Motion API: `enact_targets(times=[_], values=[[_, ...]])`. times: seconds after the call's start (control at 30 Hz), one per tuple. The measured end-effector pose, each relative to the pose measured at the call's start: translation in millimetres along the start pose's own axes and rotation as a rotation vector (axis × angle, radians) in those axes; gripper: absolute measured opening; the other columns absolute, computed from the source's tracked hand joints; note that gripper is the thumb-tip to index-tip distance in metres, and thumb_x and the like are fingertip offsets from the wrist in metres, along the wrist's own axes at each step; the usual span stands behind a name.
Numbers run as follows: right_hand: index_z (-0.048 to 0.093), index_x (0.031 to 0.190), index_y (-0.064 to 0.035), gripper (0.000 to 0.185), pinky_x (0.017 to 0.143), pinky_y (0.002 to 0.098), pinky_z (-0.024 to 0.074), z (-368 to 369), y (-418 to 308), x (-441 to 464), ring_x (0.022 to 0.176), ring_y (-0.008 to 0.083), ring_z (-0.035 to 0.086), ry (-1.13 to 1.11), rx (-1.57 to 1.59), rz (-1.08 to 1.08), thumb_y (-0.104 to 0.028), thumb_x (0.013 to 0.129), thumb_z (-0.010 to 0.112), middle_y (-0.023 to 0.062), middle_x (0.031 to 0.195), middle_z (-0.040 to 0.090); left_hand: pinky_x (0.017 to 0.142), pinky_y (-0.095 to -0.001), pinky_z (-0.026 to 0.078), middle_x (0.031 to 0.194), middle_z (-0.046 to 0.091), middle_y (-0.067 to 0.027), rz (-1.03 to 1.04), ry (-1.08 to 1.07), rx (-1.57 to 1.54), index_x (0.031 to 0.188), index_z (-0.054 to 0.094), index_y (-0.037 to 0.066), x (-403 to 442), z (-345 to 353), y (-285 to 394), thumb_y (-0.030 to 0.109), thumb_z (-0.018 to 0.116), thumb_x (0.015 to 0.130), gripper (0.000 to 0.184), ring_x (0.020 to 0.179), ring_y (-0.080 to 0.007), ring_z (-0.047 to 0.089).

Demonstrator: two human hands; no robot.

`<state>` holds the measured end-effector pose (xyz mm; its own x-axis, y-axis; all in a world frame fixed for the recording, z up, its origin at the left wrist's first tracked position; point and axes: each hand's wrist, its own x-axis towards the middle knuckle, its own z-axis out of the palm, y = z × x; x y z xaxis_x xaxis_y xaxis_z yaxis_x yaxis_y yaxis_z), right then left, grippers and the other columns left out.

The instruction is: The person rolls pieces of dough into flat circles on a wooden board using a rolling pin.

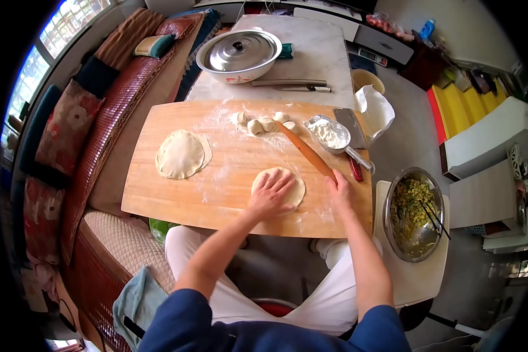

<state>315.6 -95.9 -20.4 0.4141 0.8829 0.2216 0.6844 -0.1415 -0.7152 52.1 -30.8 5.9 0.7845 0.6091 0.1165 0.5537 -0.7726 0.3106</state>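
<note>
Running along the left, a reddish-brown sofa (108, 120) is carrying several cushions (70, 120), and a light blue towel (136, 302) is draping over its near end. On the left part of the wooden board (144, 193), a pale stack of flat dough rounds (182, 155) is lying, its edges not quite lining up. Beyond the board, a white basin (239, 76) with a metal lid (237, 50) is sitting on the marble-patterned table (317, 41). Small dough balls (255, 127) are clustering near the board's far edge, with loose flour dusting the wood around them.

Near the front edge, the left hand (268, 195) is resting palm down on a single dough disc (299, 190), fingers straight and slightly spread, gripping nothing; the disc is lying flat beneath it and showing around the fingers. Slanting away to its right, a rolling pin (306, 151) is pointing its far end toward the dough balls. A metal scoop (330, 135) is holding white flour beside the pin. The right hand (339, 191) is curling closed around the pin's near end. A broad metal blade (352, 126) is lying beside the scoop, and a white bag (374, 111) is showing just past the board. Farther right, a steel bowl (415, 251) is holding a yellow-green mixture (409, 199), with dark chopsticks (436, 220) leaning in it.
</note>
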Motion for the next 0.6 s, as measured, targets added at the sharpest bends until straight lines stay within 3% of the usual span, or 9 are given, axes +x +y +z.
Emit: enact_targets(times=[0.07,0.17,0.27,0.37,0.6], values=[[0.065,0.123,-0.0053,0.042,0.088,0.0428,0.0517,-21.5,-0.8,-8.2,0.105,0.0354,0.065,-0.056,-0.024,-0.079,-0.028,0.089,0.070,0.0159,0.118,0.068,0.122,-0.0519,0.017,0.159,0.035,-0.0063,0.216,-0.063,0.032,0.148,0.044,0.014,-9.9,-20.2,-20.6,0.045,0.070,0.084,0.075,0.150,-0.0340,0.023],[0.067,0.120,-0.0107,0.041,0.087,0.0422,0.0506,-39.2,-3.9,-35.3,0.104,0.0324,0.064,-0.195,-0.189,-0.270,-0.026,0.083,0.076,0.0116,0.111,0.068,0.122,-0.0518,0.018,0.158,0.035,-0.0082,0.111,-0.010,-0.084,0.146,0.046,0.012,-44.4,-40.5,-34.3,0.038,0.072,0.083,0.073,0.149,-0.0343,0.024],[0.069,0.116,-0.0154,0.040,0.086,0.0404,0.0481,-40.2,-22.6,-51.2,0.101,0.0283,0.062,-0.365,-0.206,-0.444,-0.025,0.078,0.079,0.0070,0.103,0.066,0.121,-0.0520,0.019,0.158,0.034,-0.0105,-0.074,0.235,-0.128,0.148,0.043,0.010,-94.7,-26.3,-34.5,0.033,0.072,0.083,0.074,0.149,-0.0353,0.025],[0.069,0.115,-0.0174,0.041,0.091,0.0406,0.0439,-13.0,-31.4,-35.7,0.102,0.0250,0.060,-0.324,-0.264,-0.574,-0.025,0.076,0.081,0.0036,0.102,0.064,0.121,-0.0522,0.020,0.159,0.032,-0.0112,-0.263,0.075,-0.014,0.149,0.039,0.007,-101.7,-23.7,-17.3,0.035,0.068,0.086,0.075,0.149,-0.0340,0.024],[0.067,0.121,-0.0223,0.035,0.107,0.0465,0.0339,48.5,-33.7,47.1,0.125,0.0250,0.050,-0.101,-0.350,-0.472,-0.025,0.087,0.072,0.0039,0.131,0.059,0.119,-0.0507,0.024,0.160,0.029,-0.0162,-0.589,0.306,-0.021,0.151,0.035,0.004,-0.9,-6.1,-91.1,0.047,0.058,0.095,0.075,0.147,-0.0365,0.026]])
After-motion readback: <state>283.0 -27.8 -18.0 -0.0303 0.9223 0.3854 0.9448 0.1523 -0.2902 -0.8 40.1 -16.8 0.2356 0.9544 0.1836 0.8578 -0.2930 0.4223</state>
